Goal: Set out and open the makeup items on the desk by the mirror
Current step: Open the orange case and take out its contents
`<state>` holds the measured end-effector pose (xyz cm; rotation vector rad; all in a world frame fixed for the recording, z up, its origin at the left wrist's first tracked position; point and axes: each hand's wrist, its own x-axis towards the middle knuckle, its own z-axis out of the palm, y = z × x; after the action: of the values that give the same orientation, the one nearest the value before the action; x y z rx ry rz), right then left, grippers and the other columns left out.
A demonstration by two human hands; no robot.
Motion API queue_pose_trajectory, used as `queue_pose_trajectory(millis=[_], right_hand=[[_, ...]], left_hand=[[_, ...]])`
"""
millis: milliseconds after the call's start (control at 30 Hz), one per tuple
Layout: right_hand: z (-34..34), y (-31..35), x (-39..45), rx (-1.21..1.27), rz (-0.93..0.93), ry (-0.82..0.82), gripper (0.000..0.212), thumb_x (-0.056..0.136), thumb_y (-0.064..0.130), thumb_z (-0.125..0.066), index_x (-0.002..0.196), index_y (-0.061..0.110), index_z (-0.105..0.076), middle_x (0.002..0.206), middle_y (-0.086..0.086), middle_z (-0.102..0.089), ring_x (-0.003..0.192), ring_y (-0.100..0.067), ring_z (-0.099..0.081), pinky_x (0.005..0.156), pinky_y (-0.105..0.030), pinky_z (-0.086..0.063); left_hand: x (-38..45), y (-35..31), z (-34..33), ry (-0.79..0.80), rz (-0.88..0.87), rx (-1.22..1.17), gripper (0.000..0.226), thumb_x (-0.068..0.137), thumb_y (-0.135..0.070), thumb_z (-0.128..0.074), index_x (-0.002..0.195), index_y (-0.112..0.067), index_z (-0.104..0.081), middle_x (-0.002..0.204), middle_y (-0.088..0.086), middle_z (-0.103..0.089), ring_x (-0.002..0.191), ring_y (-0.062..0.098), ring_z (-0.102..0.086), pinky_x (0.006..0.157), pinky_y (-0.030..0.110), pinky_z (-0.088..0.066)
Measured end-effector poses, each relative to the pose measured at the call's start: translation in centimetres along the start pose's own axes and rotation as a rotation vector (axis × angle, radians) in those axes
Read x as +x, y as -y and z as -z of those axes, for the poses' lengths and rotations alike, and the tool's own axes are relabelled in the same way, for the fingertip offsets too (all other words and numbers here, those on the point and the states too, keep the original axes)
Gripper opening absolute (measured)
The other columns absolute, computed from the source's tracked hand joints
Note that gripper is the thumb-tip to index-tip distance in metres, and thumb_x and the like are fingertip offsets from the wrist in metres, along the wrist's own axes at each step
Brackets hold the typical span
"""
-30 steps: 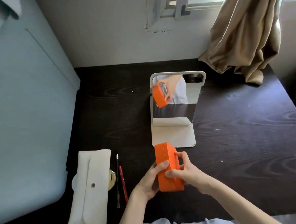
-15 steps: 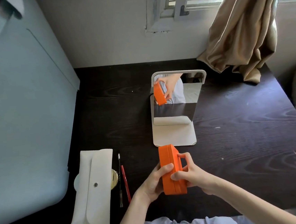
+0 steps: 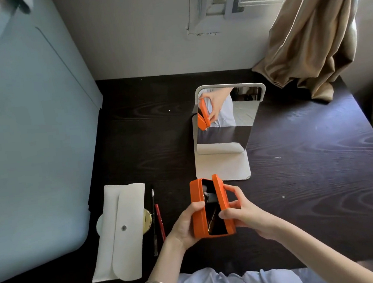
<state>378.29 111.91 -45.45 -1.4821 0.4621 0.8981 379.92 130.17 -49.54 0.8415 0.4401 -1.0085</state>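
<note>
Half a second on, the orange case (image 3: 198, 211) has opened, lid (image 3: 223, 203) swung right. Left hand (image 3: 184, 227) cups its body from below; right hand (image 3: 242, 213) pinches the lid, above the surface (image 3: 308, 163) before the mirror (image 3: 225, 124).

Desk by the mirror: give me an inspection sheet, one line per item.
Surface: dark wood desk, a few pale specks.
Job's things: orange case partly open; mirror upright behind it; white pouch closed; red pencil and dark brush beside it.
Clutter: round gold item under the pouch.
Hands: left hand holds the case body; right hand pulls its lid.
Cables: nothing seen.
Surroundings: beige curtain, window, pale blue panel.
</note>
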Motion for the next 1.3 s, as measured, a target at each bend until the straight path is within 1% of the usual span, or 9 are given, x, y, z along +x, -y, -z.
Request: queue_pose_trajectory(millis=[200,333,500,667,800,967,1100,1167,1300], right_hand=[[0.7,-0.1,-0.5,0.102,0.052,0.040,0.093,0.053,0.035,-0.068,0.134,0.043,-0.024,0.120,-0.010,-0.055,0.109,-0.025,-0.060,0.088,-0.037,-0.054],[1.3,-1.1,0.0,0.103,0.037,-0.002,0.080,0.062,0.022,-0.060,0.133,0.038,-0.027,0.120,-0.008,-0.054,0.107,-0.023,-0.059,0.079,-0.030,-0.053],[2.1,-3.5,1.2,0.081,0.002,-0.227,0.040,0.089,-0.002,-0.048,0.123,0.019,-0.050,0.104,-0.006,-0.066,0.096,-0.021,-0.064,0.082,-0.035,-0.053],[2.7,-5.5,1.9,0.010,-0.010,-0.465,0.023,0.087,0.006,-0.058,0.104,0.022,-0.057,0.106,-0.006,-0.066,0.098,-0.023,-0.063,0.084,-0.041,-0.054],[2.1,-5.9,2.3,-0.062,-0.009,-0.595,0.036,0.085,0.006,-0.062,0.118,0.013,-0.051,0.109,-0.005,-0.063,0.099,-0.021,-0.059,0.079,-0.029,-0.045],[1.6,-5.8,2.4,-0.271,0.009,-0.647,0.057,0.081,0.000,-0.058,0.135,0.005,-0.044,0.124,-0.012,-0.052,0.116,-0.024,-0.048,0.090,-0.027,-0.037],[1.4,-5.9,2.5,-0.419,-0.032,-0.629,0.061,0.081,0.005,-0.058,0.139,0.005,-0.041,0.135,-0.016,-0.042,0.127,-0.027,-0.035,0.104,-0.031,-0.030],[1.0,-5.5,2.1,-0.450,-0.026,-0.646,0.058,0.083,0.005,-0.058,0.139,0.007,-0.041,0.137,-0.013,-0.036,0.128,-0.029,-0.031,0.104,-0.031,-0.028],[-0.2,-4.7,1.8,-0.498,0.146,-0.621,0.038,0.081,0.001,-0.057,0.116,0.015,-0.058,0.123,-0.004,-0.046,0.119,-0.023,-0.041,0.097,-0.028,-0.037]], left_hand=[[0.8,-0.5,0.4,-0.162,-0.016,-0.014,0.028,0.084,-0.009,-0.057,0.112,-0.008,-0.065,0.107,0.019,-0.068,0.096,0.031,-0.065,0.091,0.046,-0.049],[1.9,-0.1,0.5,-0.407,-0.008,0.230,0.038,0.082,0.004,-0.057,0.116,-0.014,-0.061,0.110,0.015,-0.068,0.102,0.029,-0.063,0.093,0.043,-0.051],[2.2,0.5,0.4,-0.508,-0.028,0.409,0.040,0.085,0.002,-0.056,0.118,-0.018,-0.054,0.106,0.004,-0.066,0.097,0.018,-0.063,0.085,0.032,-0.051],[2.4,0.3,0.4,-0.664,-0.076,0.614,0.046,0.084,-0.003,-0.058,0.129,-0.009,-0.049,0.108,0.001,-0.058,0.098,0.015,-0.055,0.083,0.028,-0.043],[2.2,-0.2,0.1,-0.736,-0.063,0.826,0.049,0.084,-0.010,-0.060,0.131,-0.008,-0.047,0.123,0.009,-0.051,0.104,0.020,-0.053,0.085,0.027,-0.042],[1.9,-0.1,0.3,-0.715,-0.034,1.021,0.043,0.086,-0.016,-0.058,0.128,-0.014,-0.050,0.131,0.012,-0.043,0.110,0.025,-0.052,0.094,0.029,-0.042],[2.0,0.0,0.3,-0.763,0.027,1.134,0.067,0.085,-0.022,-0.061,0.145,-0.018,-0.030,0.141,0.013,-0.033,0.125,0.029,-0.042,0.101,0.034,-0.041],[1.6,0.0,-0.2,-0.840,-0.096,1.277,0.071,0.085,-0.024,-0.064,0.145,-0.017,-0.027,0.140,0.011,-0.031,0.124,0.025,-0.042,0.095,0.028,-0.042],[1.6,0.0,-0.8,-0.877,-0.531,1.768,0.035,0.073,-0.020,-0.075,0.106,-0.020,-0.063,0.107,0.004,-0.054,0.094,0.020,-0.052,0.074,0.027,-0.047]])
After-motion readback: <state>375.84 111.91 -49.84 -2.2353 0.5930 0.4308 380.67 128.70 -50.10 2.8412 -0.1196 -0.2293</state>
